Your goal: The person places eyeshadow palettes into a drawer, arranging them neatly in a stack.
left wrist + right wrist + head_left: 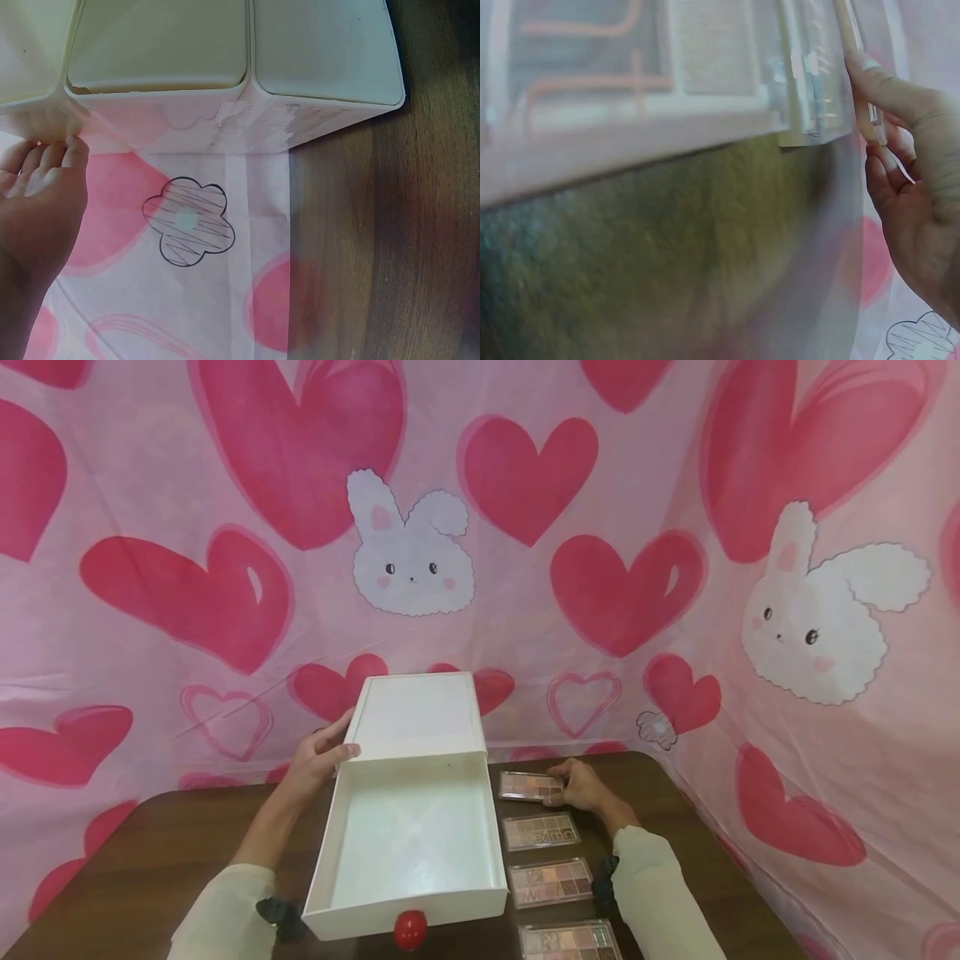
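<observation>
A white box [422, 714] stands on the table with its white drawer [416, 827] pulled out toward me; a red round knob [410, 930] is on the drawer's front. My left hand [322, 756] grips the casing's left side, thumb at the top near its front edge. In the left wrist view, the left hand's fingertips [75, 150] touch the white wall. My right hand [585, 789] pinches the right end of an eyeshadow palette [525, 786], the farthest in a row beside the drawer. In the right wrist view, thumb and fingers hold that palette [871, 124] by its edge.
Three more eyeshadow palettes line up toward me: one [542, 832] behind, one [551, 882] in the middle, one [572, 941] nearest, cut by the frame. The dark wooden table [187, 835] meets a pink heart-and-rabbit cloth [517, 635] at the back and right.
</observation>
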Demonstrator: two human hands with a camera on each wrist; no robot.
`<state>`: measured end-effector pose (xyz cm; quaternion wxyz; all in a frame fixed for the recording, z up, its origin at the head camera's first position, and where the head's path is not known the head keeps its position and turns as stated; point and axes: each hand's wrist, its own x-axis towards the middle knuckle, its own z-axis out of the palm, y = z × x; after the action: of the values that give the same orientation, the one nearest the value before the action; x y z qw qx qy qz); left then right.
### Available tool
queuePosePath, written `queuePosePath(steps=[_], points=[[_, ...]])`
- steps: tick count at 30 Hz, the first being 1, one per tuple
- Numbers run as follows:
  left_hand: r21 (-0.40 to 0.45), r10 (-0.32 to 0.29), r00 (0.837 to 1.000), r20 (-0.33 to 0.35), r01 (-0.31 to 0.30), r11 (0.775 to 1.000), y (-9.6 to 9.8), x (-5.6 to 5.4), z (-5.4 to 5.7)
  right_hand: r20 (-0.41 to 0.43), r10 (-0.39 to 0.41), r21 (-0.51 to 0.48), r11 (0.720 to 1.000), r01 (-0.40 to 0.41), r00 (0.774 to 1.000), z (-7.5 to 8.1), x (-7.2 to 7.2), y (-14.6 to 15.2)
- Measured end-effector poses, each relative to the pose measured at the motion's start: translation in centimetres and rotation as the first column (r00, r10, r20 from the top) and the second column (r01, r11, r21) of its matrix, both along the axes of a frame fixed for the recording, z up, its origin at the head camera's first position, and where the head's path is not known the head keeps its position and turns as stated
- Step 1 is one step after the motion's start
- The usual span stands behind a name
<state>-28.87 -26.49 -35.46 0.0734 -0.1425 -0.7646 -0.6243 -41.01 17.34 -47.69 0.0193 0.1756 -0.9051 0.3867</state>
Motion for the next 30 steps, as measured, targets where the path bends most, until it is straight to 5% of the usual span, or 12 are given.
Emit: queuePosePath(steps=[9, 30], points=[[-0.008, 0.007, 1.000, 0.008, -0.007, 1.000, -0.3, 0.4, -0.3, 0.043, 0.022, -0.031, 0.999, -0.021, 0.999, 1.8, 1.3, 0.3], [0.018, -0.017, 1.000, 0.015, 0.017, 1.000, -0.1, -0.1, 0.1, -0.040, 0.071, -0.035, 0.997, -0.073, 0.997, 5.9, 4.2, 1.9]])
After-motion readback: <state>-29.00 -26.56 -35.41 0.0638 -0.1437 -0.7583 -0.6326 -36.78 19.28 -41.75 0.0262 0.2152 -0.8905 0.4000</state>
